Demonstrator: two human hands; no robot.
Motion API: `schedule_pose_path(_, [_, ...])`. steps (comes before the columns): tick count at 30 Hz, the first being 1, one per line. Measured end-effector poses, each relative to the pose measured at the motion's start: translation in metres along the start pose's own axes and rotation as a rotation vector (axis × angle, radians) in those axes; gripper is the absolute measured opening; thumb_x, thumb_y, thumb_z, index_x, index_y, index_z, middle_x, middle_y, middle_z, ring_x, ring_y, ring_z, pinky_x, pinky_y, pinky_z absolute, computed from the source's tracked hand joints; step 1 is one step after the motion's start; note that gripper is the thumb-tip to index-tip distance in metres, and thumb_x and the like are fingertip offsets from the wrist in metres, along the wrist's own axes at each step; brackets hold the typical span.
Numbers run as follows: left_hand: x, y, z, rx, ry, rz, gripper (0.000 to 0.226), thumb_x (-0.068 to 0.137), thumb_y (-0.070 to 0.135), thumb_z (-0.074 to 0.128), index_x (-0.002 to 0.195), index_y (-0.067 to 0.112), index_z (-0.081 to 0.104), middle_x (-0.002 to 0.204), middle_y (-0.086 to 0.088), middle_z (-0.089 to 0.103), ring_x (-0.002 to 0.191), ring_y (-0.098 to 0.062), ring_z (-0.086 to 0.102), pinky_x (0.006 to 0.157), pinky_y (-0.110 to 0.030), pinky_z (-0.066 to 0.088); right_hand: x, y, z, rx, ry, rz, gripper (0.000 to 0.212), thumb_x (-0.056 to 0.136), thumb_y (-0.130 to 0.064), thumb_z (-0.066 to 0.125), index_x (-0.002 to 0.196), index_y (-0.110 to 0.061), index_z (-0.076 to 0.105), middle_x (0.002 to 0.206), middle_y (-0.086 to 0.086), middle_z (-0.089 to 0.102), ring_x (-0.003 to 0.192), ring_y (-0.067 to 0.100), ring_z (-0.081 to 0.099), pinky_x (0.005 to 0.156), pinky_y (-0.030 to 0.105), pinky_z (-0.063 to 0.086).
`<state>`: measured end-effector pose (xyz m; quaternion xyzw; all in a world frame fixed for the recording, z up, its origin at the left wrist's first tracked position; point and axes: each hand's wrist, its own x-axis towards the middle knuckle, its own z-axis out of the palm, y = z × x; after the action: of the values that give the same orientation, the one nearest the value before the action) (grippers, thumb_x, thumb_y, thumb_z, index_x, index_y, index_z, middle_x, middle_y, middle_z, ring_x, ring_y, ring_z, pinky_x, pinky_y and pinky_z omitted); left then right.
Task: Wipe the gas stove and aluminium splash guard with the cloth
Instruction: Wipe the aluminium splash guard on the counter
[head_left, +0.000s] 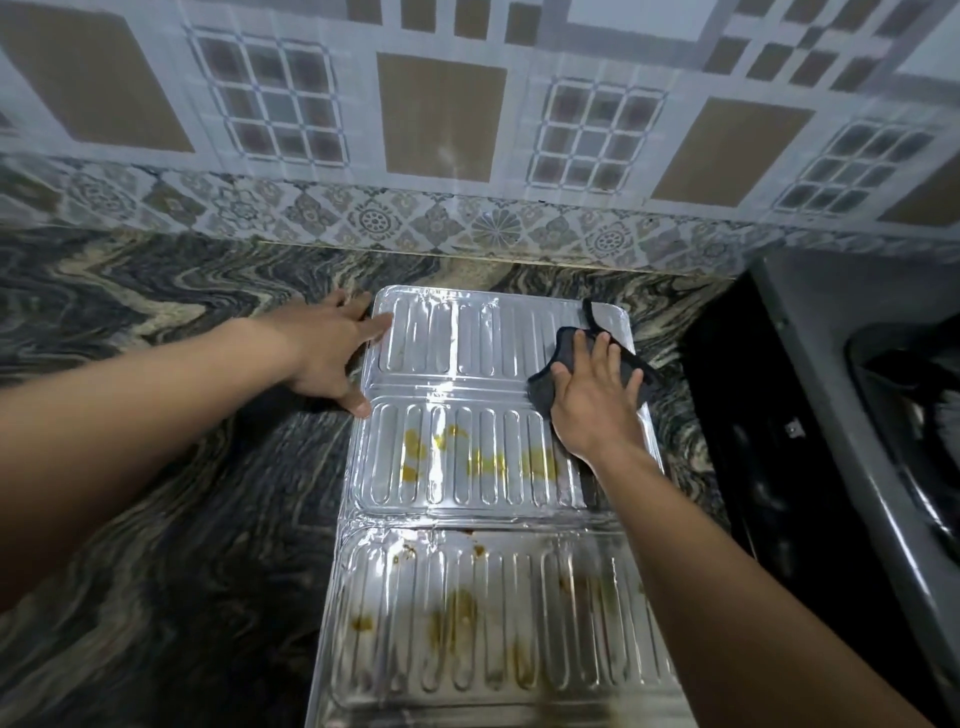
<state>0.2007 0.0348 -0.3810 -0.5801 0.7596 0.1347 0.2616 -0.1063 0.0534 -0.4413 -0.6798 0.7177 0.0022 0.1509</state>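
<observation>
The ribbed aluminium splash guard (467, 457) lies flat on the marbled countertop, folded out in three panels. Yellow-brown stains mark the middle and near panels; the far panel looks clean. A dark grey cloth (563, 371) sits on the right side of the far panel. My right hand (597, 395) presses flat on the cloth with straight, spread fingers. My left hand (332, 348) rests on the guard's far left edge, fingers spread, thumb touching the fold between the far and middle panels. The black gas stove (831, 426) stands to the right, partly cut off by the frame.
The dark swirled stone countertop (156, 441) stretches to the left of the guard. A patterned tiled wall (441, 130) rises right behind the guard's far edge. The stove's dark side stands close along the guard's right edge.
</observation>
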Motion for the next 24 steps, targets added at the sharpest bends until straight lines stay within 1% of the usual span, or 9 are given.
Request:
schedule_pose_path(2, [-0.007,0.004,0.005,-0.009,-0.006,0.021,0.125,0.063,0.08,0.065,0.156,0.033,-0.005,0.165,0.0,-0.014,0.152,-0.028,-0.005,0.119,-0.055,0.02,0.002,0.0,0.0,0.002,-0.005,-0.003,0.059,0.106,-0.041,0.013,0.157,-0.015,-0.002,0.165,0.011,-0.008,0.152,0.024,-0.011,0.119,0.051,-0.01])
schedule_pose_path(4, [-0.011,0.005,0.014,-0.082,-0.058,0.015,0.14,0.049,0.089,0.064,0.155,0.035,-0.01,0.164,0.002,-0.017,0.152,-0.026,-0.007,0.12,-0.054,0.016,0.002,0.001,-0.002,0.012,-0.03,-0.005,0.06,0.106,-0.042,0.014,0.157,-0.016,-0.002,0.165,0.01,-0.009,0.151,0.023,-0.012,0.118,0.051,-0.011])
schedule_pose_path(6, [-0.013,0.004,0.023,-0.115,-0.078,0.002,0.151,0.038,0.089,0.067,0.153,0.037,-0.015,0.163,0.003,-0.019,0.152,-0.027,-0.01,0.12,-0.056,0.014,0.0,0.002,-0.005,0.027,-0.064,-0.013,0.061,0.106,-0.043,0.016,0.157,-0.017,-0.003,0.165,0.01,-0.011,0.151,0.023,-0.014,0.118,0.051,-0.012])
schedule_pose_path(10, [-0.011,0.003,0.031,-0.142,-0.027,0.008,0.156,0.035,0.087,0.071,0.153,0.034,-0.017,0.164,0.003,-0.017,0.152,-0.027,-0.009,0.118,-0.059,0.017,-0.024,0.008,-0.004,0.039,-0.064,-0.028,0.061,0.106,-0.043,0.016,0.157,-0.017,-0.002,0.165,0.01,-0.01,0.151,0.024,-0.013,0.118,0.051,-0.011])
schedule_pose_path(14, [-0.013,0.001,0.031,-0.213,-0.016,0.011,0.161,0.03,0.085,0.069,0.153,0.03,-0.019,0.164,0.005,-0.015,0.152,-0.025,-0.01,0.117,-0.064,0.007,-0.056,0.003,0.007,0.03,-0.018,-0.035,0.06,0.106,-0.042,0.015,0.157,-0.017,-0.002,0.165,0.009,-0.007,0.151,0.023,-0.012,0.119,0.052,-0.01])
schedule_pose_path(16, [-0.015,0.002,0.03,-0.205,-0.03,0.011,0.16,0.032,0.085,0.069,0.153,0.03,-0.02,0.163,0.006,-0.018,0.151,-0.024,-0.012,0.116,-0.064,0.006,-0.059,-0.006,0.01,0.039,0.008,-0.012,0.059,0.106,-0.041,0.015,0.158,-0.017,0.001,0.166,0.008,-0.005,0.152,0.023,-0.011,0.12,0.053,-0.009])
schedule_pose_path(18, [-0.015,0.002,0.03,-0.207,-0.032,0.006,0.158,0.038,0.08,0.075,0.153,0.03,-0.021,0.163,0.007,-0.019,0.151,-0.024,-0.012,0.116,-0.063,0.007,-0.052,-0.019,0.012,0.045,0.018,-0.023,0.058,0.106,-0.04,0.016,0.157,-0.017,0.003,0.166,0.008,-0.004,0.152,0.025,-0.009,0.119,0.053,-0.009])
schedule_pose_path(21, [-0.014,0.001,0.03,-0.199,-0.035,0.002,0.155,0.042,0.078,0.078,0.153,0.03,-0.02,0.162,0.008,-0.021,0.151,-0.023,-0.012,0.12,-0.057,0.009,-0.034,-0.05,0.015,0.024,0.012,-0.125,0.057,0.106,-0.038,0.018,0.157,-0.017,0.006,0.166,0.008,-0.001,0.152,0.026,-0.006,0.119,0.055,-0.008])
schedule_pose_path(24, [-0.012,-0.001,0.03,-0.195,-0.043,0.005,0.157,0.04,0.08,0.077,0.153,0.029,-0.02,0.162,0.006,-0.022,0.151,-0.022,-0.014,0.122,-0.053,0.011,-0.019,-0.087,0.019,0.018,-0.024,-0.246,0.056,0.106,-0.036,0.019,0.158,-0.018,0.008,0.166,0.006,0.0,0.152,0.025,-0.006,0.119,0.055,-0.007])
